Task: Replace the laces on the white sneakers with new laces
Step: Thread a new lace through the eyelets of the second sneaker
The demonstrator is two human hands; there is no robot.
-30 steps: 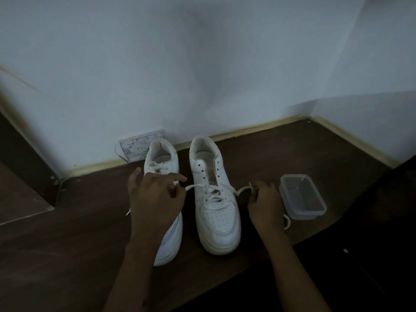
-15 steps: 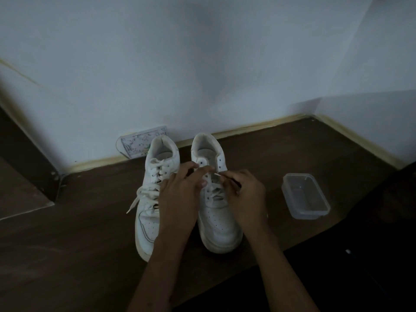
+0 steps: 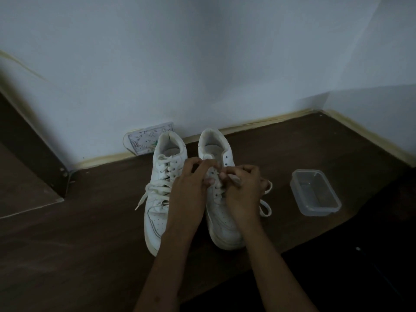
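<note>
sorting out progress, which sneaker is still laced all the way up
The left sneaker, beside the left hand; the right sneaker shows empty top eyelets.

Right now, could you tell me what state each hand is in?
Left hand: fingers curled over the right sneaker; what they hold cannot be told.
Right hand: pinching a lace end.

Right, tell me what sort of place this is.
Probably a room corner at home: plain pale walls meet a dark wood-look surface edged by a yellowish skirting strip, with a wall socket plate low behind the sneakers.
</note>
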